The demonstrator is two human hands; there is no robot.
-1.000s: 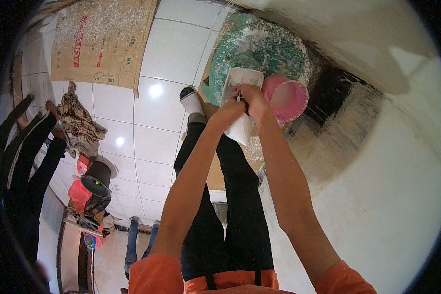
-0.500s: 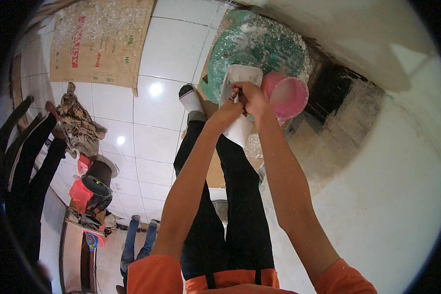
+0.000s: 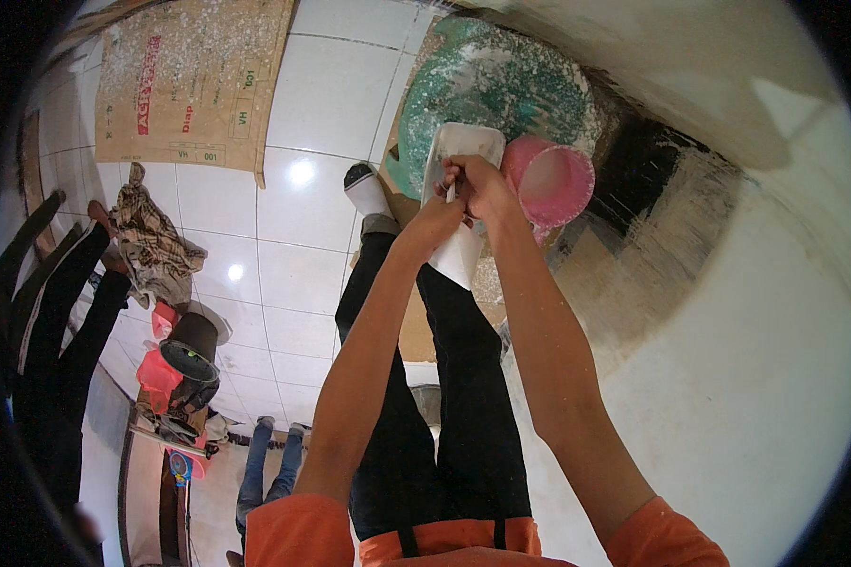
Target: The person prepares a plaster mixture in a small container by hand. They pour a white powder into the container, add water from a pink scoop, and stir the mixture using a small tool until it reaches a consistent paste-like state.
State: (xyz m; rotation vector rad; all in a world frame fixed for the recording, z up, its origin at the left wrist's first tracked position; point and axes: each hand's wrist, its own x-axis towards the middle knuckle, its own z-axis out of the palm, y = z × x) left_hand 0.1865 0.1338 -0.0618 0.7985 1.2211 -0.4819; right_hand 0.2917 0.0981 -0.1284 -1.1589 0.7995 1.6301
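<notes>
Both my hands meet over a long white plastic container (image 3: 461, 255), open like a trough at its far end, with whitish smears inside. It is held in front of my legs. My left hand (image 3: 437, 225) is closed on its middle. Close above, my right hand (image 3: 483, 186) has its fingers curled together. A short, thin, pale piece shows between the hands; what it belongs to is hidden by the fingers. Just beyond and to the right is a pink bucket (image 3: 577, 186) with pale material inside. A big round green tub (image 3: 539, 94), spattered white, lies behind the container.
A brown paper sack (image 3: 194, 85) lies on white tiles at far left. Below it are a crumpled patterned cloth (image 3: 147, 231), a dark bucket (image 3: 189, 340) and a red bag (image 3: 159, 378). Other people's legs (image 3: 61, 302) show at left. A pale wall (image 3: 728, 359) stands at right.
My hands and the white container stay in nearly the same place, with only slight shifts. The whole view has moved a little.
</notes>
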